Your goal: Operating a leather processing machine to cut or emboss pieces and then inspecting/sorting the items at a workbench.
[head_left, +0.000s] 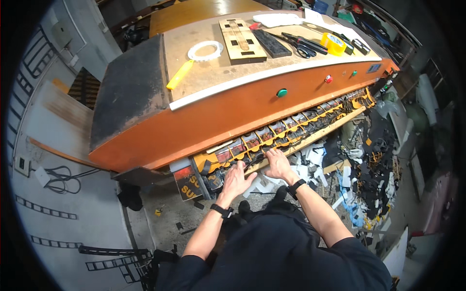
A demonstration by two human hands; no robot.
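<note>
Both my hands reach down to a long tray of orange-yellow dividers along the front of an orange machine. My left hand is at the tray's near left part, thumb spread from the fingers, its fingertips among dark pieces. To the right of it, my right hand rests at the light wooden strip edging the tray, fingers stretched forward over it. I see nothing held in either hand, though the fingertips are partly lost among the dark pieces. Each wrist wears a black band.
On the machine top lie a roll of yellow tape, scissors, a slotted wooden board, a white ring and a yellow-handled cutter. Green and red buttons stud its front. Scraps cover the floor at right.
</note>
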